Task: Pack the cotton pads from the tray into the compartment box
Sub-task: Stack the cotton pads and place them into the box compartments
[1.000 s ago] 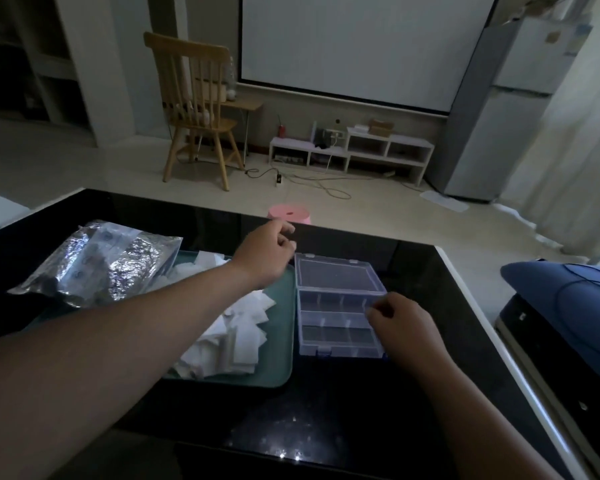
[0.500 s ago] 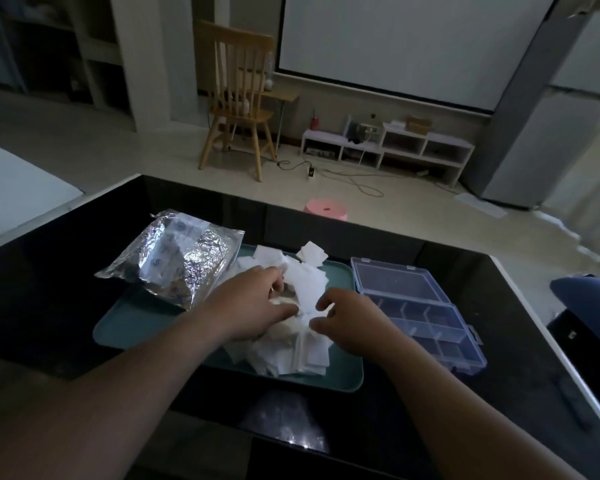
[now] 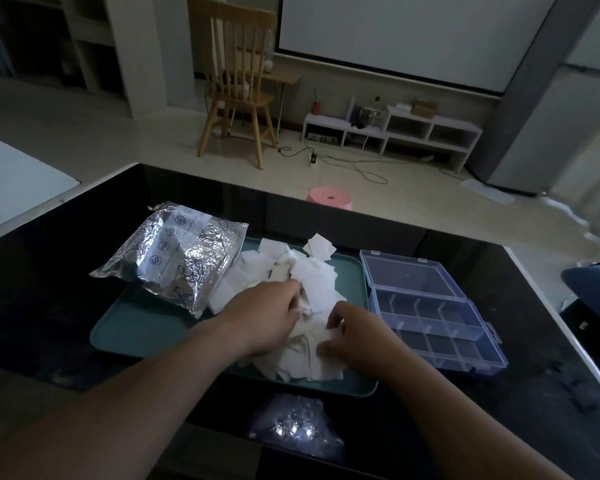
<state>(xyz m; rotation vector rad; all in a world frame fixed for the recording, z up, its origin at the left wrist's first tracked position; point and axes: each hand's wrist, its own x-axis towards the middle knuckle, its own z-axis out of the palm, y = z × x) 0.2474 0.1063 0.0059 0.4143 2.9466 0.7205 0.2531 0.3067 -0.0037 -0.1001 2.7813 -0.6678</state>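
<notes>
A heap of white square cotton pads (image 3: 312, 282) lies on the right half of a teal tray (image 3: 142, 330) on the black table. My left hand (image 3: 260, 317) is down in the heap with its fingers curled round some pads. My right hand (image 3: 357, 337) is at the heap's near right side and pinches pads between thumb and fingers. Right of the tray stands the clear blue compartment box (image 3: 440, 327) with its lid folded back. Its compartments look empty.
A crumpled silver foil bag (image 3: 174, 261) lies over the tray's far left corner. The black table's (image 3: 49, 271) far edge faces a pink stool (image 3: 329, 199) on the floor. A dark blue object (image 3: 596, 285) sits past the table's right edge.
A second ago my left hand hovered over the tray and my right touched the box. Both hands have since moved into the pad heap and taken hold of pads. The camera view shifted left.
</notes>
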